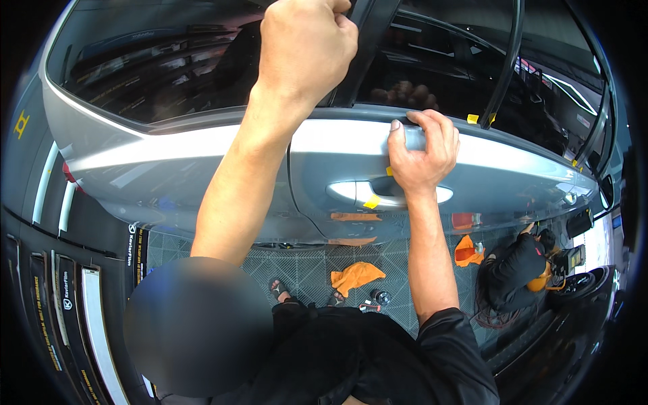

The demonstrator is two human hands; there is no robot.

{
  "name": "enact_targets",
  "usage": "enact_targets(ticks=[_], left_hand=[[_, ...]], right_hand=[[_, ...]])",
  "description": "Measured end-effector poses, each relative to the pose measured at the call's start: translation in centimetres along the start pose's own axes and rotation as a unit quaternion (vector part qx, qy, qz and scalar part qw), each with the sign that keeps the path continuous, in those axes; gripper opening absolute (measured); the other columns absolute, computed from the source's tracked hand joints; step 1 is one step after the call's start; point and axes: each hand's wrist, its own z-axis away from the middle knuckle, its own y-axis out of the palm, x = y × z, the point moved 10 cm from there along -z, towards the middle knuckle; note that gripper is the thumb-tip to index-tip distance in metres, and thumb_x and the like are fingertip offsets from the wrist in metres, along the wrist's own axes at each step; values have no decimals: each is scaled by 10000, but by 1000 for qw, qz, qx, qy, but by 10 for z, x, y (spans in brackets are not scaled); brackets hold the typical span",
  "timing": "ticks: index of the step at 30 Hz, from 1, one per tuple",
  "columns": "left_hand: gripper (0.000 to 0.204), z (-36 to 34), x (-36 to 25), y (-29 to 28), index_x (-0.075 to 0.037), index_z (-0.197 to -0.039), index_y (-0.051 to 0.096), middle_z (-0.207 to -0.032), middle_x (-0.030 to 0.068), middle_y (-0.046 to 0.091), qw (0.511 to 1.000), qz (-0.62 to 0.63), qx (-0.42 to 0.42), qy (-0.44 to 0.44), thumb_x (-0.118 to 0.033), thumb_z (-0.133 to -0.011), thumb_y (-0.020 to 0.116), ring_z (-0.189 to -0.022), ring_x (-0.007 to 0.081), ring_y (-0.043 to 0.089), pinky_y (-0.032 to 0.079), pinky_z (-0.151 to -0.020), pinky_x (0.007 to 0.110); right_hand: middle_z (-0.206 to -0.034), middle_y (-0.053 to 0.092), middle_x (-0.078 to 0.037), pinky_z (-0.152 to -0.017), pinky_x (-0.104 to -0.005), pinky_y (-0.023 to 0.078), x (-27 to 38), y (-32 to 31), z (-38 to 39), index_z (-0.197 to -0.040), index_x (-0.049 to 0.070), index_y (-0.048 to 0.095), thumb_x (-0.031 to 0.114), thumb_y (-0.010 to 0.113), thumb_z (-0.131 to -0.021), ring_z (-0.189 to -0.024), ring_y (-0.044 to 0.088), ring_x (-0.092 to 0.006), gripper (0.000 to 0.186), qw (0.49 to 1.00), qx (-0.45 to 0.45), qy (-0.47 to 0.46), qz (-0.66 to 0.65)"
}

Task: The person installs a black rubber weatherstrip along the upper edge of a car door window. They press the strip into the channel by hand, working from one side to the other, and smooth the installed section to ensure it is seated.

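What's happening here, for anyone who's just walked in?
A person in black has both arms stretched over the side of a grey car. The right hand rests on the door just below the window, above the handle. The left hand is curled farther up; any grip is hidden. Small yellow tab on the handle; orange cloth on the floor.

Car workshop; silver car [320, 172] up close with yellow tape tabs [372, 202] on it. Patterned tile floor [310, 262] with orange cloths [356, 277] lying about; co-worker [511, 275] crouched near a dark car [570, 337].
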Motion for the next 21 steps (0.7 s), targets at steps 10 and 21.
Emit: enact_targets(ticks=[10, 21], left_hand=[[118, 1, 21, -2, 31, -897, 771, -836, 203, 732, 995, 50, -21, -89, 0, -794, 722, -782, 343, 735, 597, -760, 417], [128, 1, -8, -4, 40, -896, 763, -834, 199, 710, 998, 20, -36, 40, 33, -779, 714, -768, 354, 720, 585, -716, 419]], right_hand=[[-1056, 708, -74, -829, -427, 466, 1, -1, -1, -961, 91, 787, 276, 797, -773, -964, 638, -242, 265, 1000, 2, 2, -3], [-1055, 710, -78, -822, -429, 473, 2, -1, -1, -964, 92, 788, 283, 792, -778, -971, 641, -241, 266, 1000, -5, -3, 2]])
